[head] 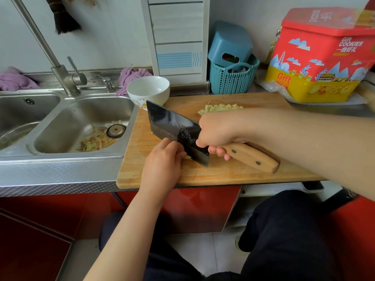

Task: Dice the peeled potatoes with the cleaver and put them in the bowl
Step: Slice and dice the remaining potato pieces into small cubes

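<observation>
- Potato piece (pixel 187 157) lies on the cutting board (pixel 233 175), under the left hand (pixel 164 159), whose curled fingers hold it.
- Right hand (pixel 219 130), fingers clamped on the cleaver (pixel 172 126) handle.
- Diced potato (pixel 220 108) sits at 12 o'clock; white bowl (pixel 149 91) at 11.

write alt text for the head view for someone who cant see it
A right hand chops with a cleaver on a wooden cutting board while the left hand steadies a potato piece. Diced potato is piled behind, near an empty white bowl beside the sink.

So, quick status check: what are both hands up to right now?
Right hand grips cleaver, blade down on board. Left hand pins potato piece by the blade. Diced pile on board; bowl empty. Nothing blocking.
</observation>
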{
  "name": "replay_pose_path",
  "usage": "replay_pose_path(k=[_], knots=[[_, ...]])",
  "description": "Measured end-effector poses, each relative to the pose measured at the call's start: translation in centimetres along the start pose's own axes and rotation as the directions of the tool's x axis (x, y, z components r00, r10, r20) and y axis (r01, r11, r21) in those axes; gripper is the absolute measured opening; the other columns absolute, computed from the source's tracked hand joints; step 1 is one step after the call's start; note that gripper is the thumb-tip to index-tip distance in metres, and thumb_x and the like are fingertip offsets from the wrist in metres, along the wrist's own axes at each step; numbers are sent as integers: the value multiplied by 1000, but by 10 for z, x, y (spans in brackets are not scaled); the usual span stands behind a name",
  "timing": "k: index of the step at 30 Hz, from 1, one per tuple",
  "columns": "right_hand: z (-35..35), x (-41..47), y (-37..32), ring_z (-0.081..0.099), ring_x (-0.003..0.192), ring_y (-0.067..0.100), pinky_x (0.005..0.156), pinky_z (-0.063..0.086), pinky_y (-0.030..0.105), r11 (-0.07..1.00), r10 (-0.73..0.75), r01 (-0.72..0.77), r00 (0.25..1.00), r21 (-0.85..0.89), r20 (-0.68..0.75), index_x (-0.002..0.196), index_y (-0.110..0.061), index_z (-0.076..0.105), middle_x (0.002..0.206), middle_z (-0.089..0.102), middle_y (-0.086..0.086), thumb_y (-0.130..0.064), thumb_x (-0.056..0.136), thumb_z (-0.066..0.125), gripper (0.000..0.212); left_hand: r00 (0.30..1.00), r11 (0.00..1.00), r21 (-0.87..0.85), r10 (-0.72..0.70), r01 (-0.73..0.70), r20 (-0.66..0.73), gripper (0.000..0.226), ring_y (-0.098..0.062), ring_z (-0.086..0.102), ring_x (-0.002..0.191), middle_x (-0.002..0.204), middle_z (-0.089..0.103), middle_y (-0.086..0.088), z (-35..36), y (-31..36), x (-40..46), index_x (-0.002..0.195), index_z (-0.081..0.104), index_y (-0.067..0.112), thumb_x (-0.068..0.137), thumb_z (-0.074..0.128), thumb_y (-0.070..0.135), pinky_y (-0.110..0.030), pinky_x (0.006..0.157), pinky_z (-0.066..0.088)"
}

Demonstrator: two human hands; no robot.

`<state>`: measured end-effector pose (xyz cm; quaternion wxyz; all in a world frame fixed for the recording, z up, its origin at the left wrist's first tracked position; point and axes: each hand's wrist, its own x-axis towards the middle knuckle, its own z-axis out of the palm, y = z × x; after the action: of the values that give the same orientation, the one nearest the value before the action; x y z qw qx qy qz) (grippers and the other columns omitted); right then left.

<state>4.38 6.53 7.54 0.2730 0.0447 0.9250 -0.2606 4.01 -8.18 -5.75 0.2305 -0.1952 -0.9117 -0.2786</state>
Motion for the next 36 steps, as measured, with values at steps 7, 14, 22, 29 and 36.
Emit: replay_pose_path(k=[7,14,22,29,36], knots=[[15,6,14,49,52,24,45,47,32,999,-48,48,995,3,-84,108,4,46,75,57,20,-8,101,43,14,1000,1000,-5,-5,5,-6,9,-18,49,68,84,55,1,1,-1,0,81,61,12,87,67,14,-27,57,34],[8,1,25,45,46,18,44,48,28,994,-77,82,994,70,-77,97,4,51,66,53,10,-17,101,50,22,1000,1000,-6,3,-3,-22,4,-22,55,76,92,56,0,0,1,-4,87,62,10,91,61,11,-28,60,37],[13,-7,26,59,55,22,48,51,27,984,-160,165,984,61,-72,106,1,50,77,64,14,-27,98,52,29,994,987,-119,107,-108,-15,16,-14,49,103,108,57,4,-76,22,70,102,62,17,96,50,26,-21,89,36],[18,-20,44,56,52,14,52,51,28,912,-228,225,973,343,-32,93,-4,55,71,61,3,-29,93,63,26,785,982,-1,151,-189,601,16,-4,52,77,81,56,17,-89,42,116,84,64,26,94,54,34,-23,72,40],[41,-33,44,54,60,14,54,47,29,824,-287,309,950,474,-120,139,-12,38,86,63,8,-21,90,60,54,604,935,255,-57,-247,795,28,-7,54,79,81,57,15,-89,59,126,70,59,35,96,50,42,-28,73,39]])
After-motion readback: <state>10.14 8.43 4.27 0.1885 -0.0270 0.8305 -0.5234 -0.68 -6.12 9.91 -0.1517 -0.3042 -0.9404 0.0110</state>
